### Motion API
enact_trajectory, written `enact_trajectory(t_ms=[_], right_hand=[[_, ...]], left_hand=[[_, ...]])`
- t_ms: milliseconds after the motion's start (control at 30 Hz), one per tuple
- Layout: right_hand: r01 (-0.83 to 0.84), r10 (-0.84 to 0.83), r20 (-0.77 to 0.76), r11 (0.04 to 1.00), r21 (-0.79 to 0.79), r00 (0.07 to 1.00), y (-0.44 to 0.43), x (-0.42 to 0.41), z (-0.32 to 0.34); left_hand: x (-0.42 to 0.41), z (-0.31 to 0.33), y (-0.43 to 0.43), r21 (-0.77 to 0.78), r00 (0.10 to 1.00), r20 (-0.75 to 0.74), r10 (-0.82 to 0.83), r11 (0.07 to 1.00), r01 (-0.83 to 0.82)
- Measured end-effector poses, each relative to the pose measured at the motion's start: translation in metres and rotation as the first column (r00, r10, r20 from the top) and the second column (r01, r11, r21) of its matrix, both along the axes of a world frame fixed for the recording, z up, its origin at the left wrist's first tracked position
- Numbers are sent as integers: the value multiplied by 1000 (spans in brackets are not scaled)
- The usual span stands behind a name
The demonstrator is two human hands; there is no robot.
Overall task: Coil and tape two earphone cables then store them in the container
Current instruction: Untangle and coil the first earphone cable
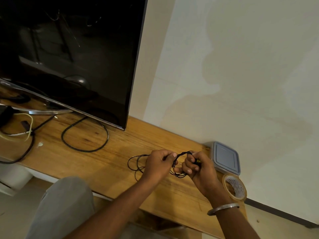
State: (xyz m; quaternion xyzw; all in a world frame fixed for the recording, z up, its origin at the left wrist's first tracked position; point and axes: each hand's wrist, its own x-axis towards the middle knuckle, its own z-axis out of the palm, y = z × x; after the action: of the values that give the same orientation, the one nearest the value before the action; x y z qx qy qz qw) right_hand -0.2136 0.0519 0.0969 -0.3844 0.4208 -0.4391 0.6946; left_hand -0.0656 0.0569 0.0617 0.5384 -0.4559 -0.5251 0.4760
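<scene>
Both my hands hold a thin black earphone cable (179, 174) above the wooden shelf. My left hand (159, 163) pinches one side of a small coil. My right hand (196, 165) grips the other side, with a yellow bit showing in its fist. Loose loops of black cable (133, 163) lie on the wood left of my left hand; I cannot tell whether they belong to the same earphone. A grey lidded container (226, 157) stands shut just right of my right hand. A roll of clear tape (235, 187) stands on its edge in front of it.
The wooden shelf (110, 163) runs along a cream wall. A large dark TV (69, 54) on a metal stand fills the left. Thick black cables (85, 135) and a yellowish wire (25, 128) lie under it. My grey-clad knee (65, 204) is at the bottom left.
</scene>
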Motion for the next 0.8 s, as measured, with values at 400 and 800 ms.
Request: enact_trajectory(t_ms=[400, 800], right_hand=[[49, -43, -214, 999, 22, 976, 7, -17, -7], [77, -31, -343, 990, 120, 939, 22, -33, -31]], left_hand=[[11, -8, -1, -51, 891, 240, -385, 911, 408], [-1, -26, 4, 133, 911, -133, -391, 903, 408]])
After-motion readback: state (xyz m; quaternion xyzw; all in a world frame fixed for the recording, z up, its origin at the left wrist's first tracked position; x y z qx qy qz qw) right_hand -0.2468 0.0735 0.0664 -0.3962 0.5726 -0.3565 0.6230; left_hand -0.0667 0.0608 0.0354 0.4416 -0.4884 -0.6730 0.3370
